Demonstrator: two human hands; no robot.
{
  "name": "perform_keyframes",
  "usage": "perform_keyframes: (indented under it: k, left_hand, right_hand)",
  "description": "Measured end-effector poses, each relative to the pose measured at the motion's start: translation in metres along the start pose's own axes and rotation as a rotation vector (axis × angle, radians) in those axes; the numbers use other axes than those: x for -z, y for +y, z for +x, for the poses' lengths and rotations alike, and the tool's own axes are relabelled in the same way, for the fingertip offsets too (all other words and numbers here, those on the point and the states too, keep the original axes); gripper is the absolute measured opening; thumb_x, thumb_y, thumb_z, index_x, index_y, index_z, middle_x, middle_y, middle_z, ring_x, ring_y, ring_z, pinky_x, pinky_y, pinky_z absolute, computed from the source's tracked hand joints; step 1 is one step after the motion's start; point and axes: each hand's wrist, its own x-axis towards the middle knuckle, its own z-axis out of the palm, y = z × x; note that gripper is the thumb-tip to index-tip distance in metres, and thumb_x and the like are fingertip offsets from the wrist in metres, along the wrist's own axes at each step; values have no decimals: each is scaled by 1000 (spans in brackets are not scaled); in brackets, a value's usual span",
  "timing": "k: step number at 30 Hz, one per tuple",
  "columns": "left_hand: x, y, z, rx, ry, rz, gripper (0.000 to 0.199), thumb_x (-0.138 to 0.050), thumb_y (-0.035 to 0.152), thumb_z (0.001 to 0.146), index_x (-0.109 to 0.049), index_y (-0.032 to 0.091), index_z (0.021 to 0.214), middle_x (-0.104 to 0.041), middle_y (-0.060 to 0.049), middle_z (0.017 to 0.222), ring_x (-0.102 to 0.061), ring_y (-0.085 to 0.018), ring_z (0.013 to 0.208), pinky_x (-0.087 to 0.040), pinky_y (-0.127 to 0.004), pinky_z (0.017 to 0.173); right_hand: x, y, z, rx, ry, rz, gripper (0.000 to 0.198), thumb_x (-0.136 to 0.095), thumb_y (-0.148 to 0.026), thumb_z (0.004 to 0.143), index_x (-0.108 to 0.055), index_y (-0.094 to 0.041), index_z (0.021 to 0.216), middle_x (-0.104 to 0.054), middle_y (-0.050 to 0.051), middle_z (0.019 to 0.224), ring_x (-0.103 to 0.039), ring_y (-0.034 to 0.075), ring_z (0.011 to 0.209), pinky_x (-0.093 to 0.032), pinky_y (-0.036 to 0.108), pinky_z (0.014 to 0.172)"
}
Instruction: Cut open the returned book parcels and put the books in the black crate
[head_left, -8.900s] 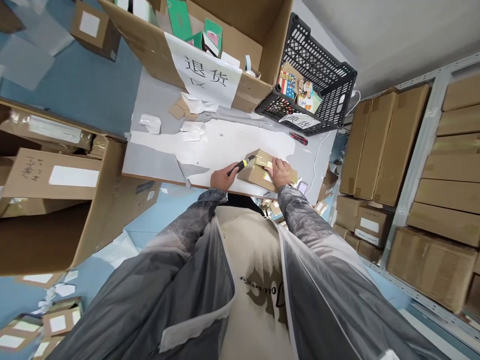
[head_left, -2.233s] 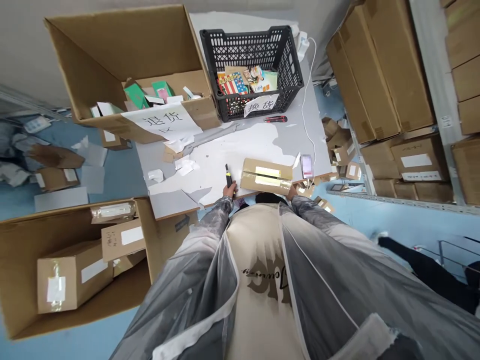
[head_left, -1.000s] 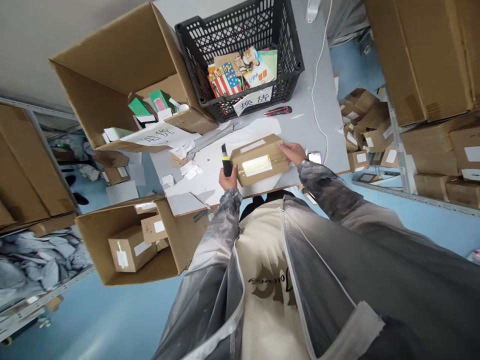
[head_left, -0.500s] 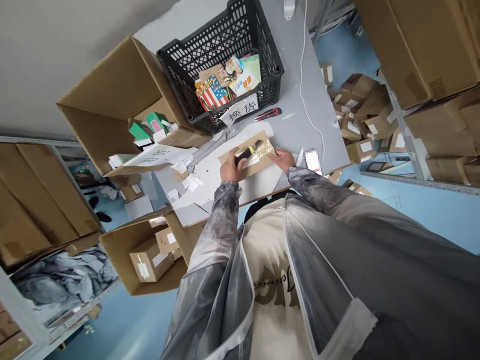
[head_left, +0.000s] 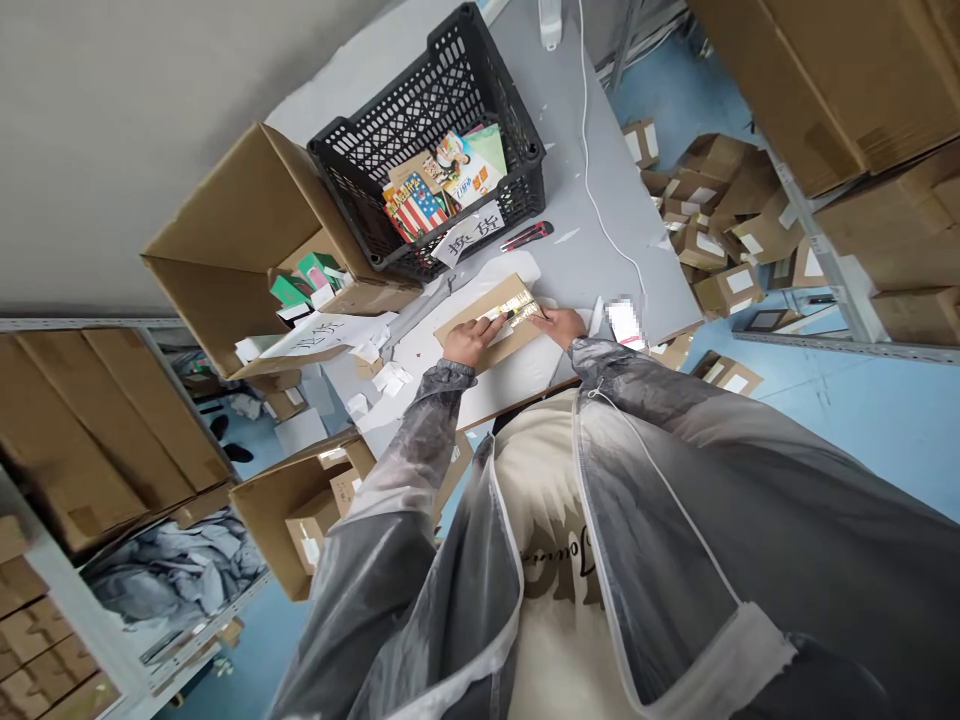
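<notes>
Left hand (head_left: 466,341): fist wrapped around a yellow-and-black utility knife (head_left: 504,316), blade on the box.
Right hand (head_left: 560,325): pressed flat, steadying the box's end.
Flat brown taped cardboard box (head_left: 486,318): lying on the grey bench (head_left: 600,250), near its front edge.

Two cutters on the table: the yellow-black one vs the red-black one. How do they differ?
The yellow-black cutter is gripped in the left hand; the red-black cutter lies free, with no hand near it. The yellow-black cutter sits on top of the small cardboard box, which the right hand steadies; the red-black cutter rests flat on the grey table, near the black crate. Both are slim handheld cutters with black parts.
</notes>
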Motion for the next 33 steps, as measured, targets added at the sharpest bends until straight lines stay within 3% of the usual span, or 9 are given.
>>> perform_keyframes:
  k: [3, 6, 12, 15, 18, 21, 23, 26, 33]
  left_hand:
    - [10, -18, -27, -5, -70, 132, 74, -47, 20, 122, -56, 24, 195, -78, -24, 123, -75, -39, 117, -60, -49, 104]
    - [21, -46, -78, 7, -138, 272, 74, -45, 22, 123, -53, 27, 197, -79, -23, 128, -74, -38, 113, -62, -48, 98]
    - [16, -76, -175, 121, -53, 342, 63, -39, 38, 131, -65, 32, 189, -79, -21, 124, -76, -34, 108, -62, -43, 91]
    - [-2, -68, -178, 274, 24, 267, 57, -45, 40, 132, -75, 34, 180, -79, -20, 120, -76, -33, 105, -58, -41, 86]
    - [-17, -58, -169, 383, 88, 193, 51, -51, 40, 132, -82, 37, 172, -79, -19, 119, -76, -32, 102, -53, -39, 82]
    - [-26, -54, -165, 416, 141, 109, 47, -60, 49, 131, -84, 41, 171, -80, -19, 126, -78, -33, 105, -52, -39, 83]
    - [-33, -54, -166, 423, 170, 48, 48, -68, 54, 128, -83, 43, 172, -81, -18, 128, -79, -34, 108, -52, -39, 83]
    - [-46, -58, -165, 457, 222, -45, 48, -69, 54, 127, -84, 42, 171, -84, -16, 124, -80, -34, 107, -51, -38, 83]
    - [-91, -64, -162, 429, 428, -323, 49, -65, 59, 128, -91, 34, 162, -92, -12, 117, -86, -30, 109, -57, -34, 88]
  right_hand:
    - [-2, -12, -6, 20, 4, -152, 62, -76, -84, 117, -99, -27, 125, -95, 12, 120, -86, 38, 121, -61, 37, 99]
    - [-6, -19, -13, 21, 26, -290, 59, -60, -69, 130, -95, -22, 137, -93, 17, 132, -85, 37, 123, -58, 36, 97]
    - [-13, -15, -17, 43, 51, -380, 55, -44, -47, 135, -85, -17, 157, -88, 20, 149, -81, 36, 135, -61, 39, 107]
    - [-16, -19, -14, 102, 137, -393, 63, -52, -34, 129, -62, -10, 186, -61, 27, 189, -64, 42, 167, -58, 52, 132]
    - [-20, -36, -6, 285, 233, -541, 88, -61, -15, 114, -42, -10, 199, -27, 25, 208, -31, 51, 190, -32, 78, 151]
    - [-27, -62, 10, 644, 61, -695, 91, -71, -16, 106, -51, -14, 195, -32, 19, 208, -11, 51, 196, -8, 87, 155]
    - [-33, -81, 24, 837, -111, -751, 87, -77, -29, 110, -54, -15, 193, -40, 19, 204, -13, 52, 196, -3, 90, 154]
    - [-37, -100, 42, 935, -242, -818, 88, -80, -43, 115, -53, -13, 194, -46, 22, 201, -25, 53, 192, -7, 90, 154]
    - [-34, -105, 39, 909, -181, -964, 79, -67, -49, 124, -54, -13, 193, -49, 25, 198, -37, 50, 185, -14, 85, 156]
